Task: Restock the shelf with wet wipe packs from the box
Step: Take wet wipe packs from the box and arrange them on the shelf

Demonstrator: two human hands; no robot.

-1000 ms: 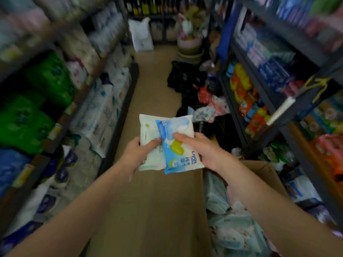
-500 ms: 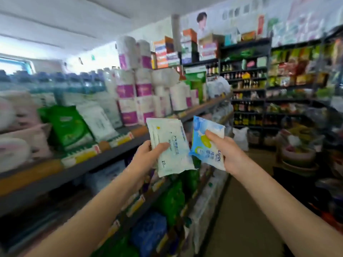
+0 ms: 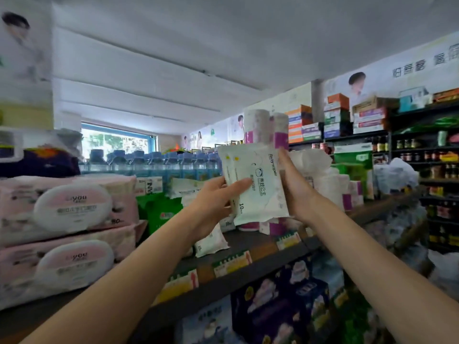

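Note:
Between my two hands, upright above the shelf [image 3: 250,238], is a small stack of white wet wipe packs [image 3: 258,184]. My left hand [image 3: 218,202] grips the stack's lower left, thumb across the front pack. At the right edge my right hand [image 3: 295,192] holds the stack, its fingers behind the packs. A second white pack edge shows behind the front one. The blue pack is hidden. A few more small white packs [image 3: 211,242] lie on the shelf just below my left hand. The box is out of view.
Pink-lidded wipe bundles [image 3: 72,207] are stacked at the left of the shelf, with green packs [image 3: 159,209] and water bottles [image 3: 154,162] behind. Tissue rolls [image 3: 265,127] stand behind the held packs. Price labels [image 3: 231,263] line the shelf edge. Dark shelves of jars [image 3: 434,155] fill the right.
My view has tilted up and both hands have risen to the upper shelf. The two hands have come together, and the blue pack no longer shows beside the white one.

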